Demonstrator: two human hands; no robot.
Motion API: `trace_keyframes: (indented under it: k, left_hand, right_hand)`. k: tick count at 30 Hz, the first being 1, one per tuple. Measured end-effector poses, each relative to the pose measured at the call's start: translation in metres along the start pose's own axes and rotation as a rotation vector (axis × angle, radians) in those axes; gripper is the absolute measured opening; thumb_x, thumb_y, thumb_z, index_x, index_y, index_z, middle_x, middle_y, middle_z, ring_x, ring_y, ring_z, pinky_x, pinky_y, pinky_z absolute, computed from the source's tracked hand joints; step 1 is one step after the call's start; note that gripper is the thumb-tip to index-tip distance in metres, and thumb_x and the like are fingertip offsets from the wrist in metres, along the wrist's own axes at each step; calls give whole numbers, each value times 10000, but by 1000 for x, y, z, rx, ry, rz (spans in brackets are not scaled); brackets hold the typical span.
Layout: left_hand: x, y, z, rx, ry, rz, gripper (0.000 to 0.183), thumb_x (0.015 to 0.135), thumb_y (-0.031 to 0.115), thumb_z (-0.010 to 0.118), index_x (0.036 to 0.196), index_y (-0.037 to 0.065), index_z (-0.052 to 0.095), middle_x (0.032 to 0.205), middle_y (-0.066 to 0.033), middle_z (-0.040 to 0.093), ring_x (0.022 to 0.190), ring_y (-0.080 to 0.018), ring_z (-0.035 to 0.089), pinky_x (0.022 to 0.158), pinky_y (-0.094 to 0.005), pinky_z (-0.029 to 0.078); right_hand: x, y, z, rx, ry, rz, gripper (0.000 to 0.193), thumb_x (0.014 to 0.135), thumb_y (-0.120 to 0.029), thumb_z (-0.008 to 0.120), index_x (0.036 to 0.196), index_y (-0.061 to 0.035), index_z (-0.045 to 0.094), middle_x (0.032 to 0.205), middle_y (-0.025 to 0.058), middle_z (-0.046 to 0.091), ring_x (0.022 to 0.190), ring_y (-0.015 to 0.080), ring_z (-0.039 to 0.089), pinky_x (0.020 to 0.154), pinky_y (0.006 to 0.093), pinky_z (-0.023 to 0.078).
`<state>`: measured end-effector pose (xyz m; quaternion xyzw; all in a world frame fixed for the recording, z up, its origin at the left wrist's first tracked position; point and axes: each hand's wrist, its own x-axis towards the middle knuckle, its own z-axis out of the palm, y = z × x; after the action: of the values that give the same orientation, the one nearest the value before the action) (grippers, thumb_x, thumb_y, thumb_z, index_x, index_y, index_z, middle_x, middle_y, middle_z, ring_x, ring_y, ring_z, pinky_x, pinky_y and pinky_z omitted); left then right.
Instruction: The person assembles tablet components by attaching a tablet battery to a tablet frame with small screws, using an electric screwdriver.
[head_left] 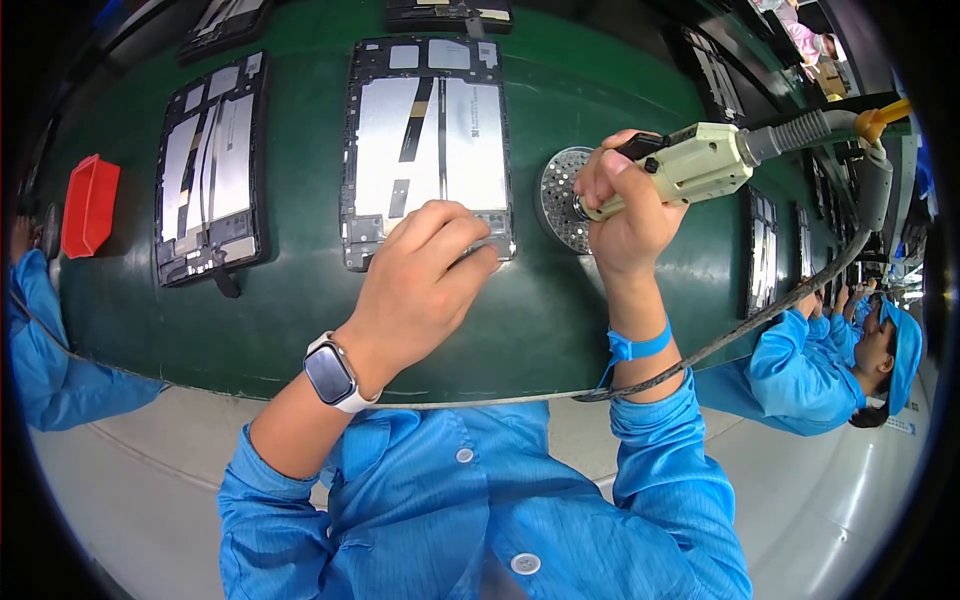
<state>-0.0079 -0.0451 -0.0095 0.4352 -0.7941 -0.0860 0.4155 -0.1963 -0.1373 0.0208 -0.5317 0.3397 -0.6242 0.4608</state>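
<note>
In front of me lies an opened tablet (470, 150), its silver battery, black flex strips and dark frame showing. Over its lower edge rests my left hand (425, 275), fingers curled and closed; whatever may be between the fingertips is hidden. My right hand (635, 205) is wrapped round a pale green electric screwdriver (705, 165), held tilted with its hose end toward the upper right. The driver's nose is over a round perforated metal screw dish (562, 220) just right of the tablet. Part of the dish is covered by my fingers.
Another opened tablet (210, 165) lies to the left, beside a red plastic bin (90, 206). More tablets (762, 250) sit at the right and far edges of the green table (300, 330). The driver's cable (760, 318) loops past my right forearm. Co-workers in blue (800, 375) sit on both sides.
</note>
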Motion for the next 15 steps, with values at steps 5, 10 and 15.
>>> trace_keyframes:
  k: [5,10,15]
  left_hand:
    - [-3,1,-2,-16,-18,-38,242,689,9,766,918,17,691,1005,-95,631,971,-295,611,791,-405,518]
    - [-15,21,-14,231,-158,-159,335,733,-15,664,1048,82,725,1289,-132,575,1268,-358,495,1034,-500,444]
    - [-28,14,-10,129,-115,-194,386,730,-6,651,1089,109,731,1362,-121,544,1336,-380,440,1086,-573,375]
  right_hand:
    - [1,-2,2,-22,-21,9,160,822,-57,607,954,32,605,581,57,493,490,156,462,513,335,430]
    - [0,-18,6,190,-24,-18,190,833,-35,612,1006,41,588,633,55,517,519,145,479,512,306,418]
    - [-15,-31,34,302,-229,15,238,848,-75,615,1055,33,566,654,80,526,541,144,484,554,322,450]
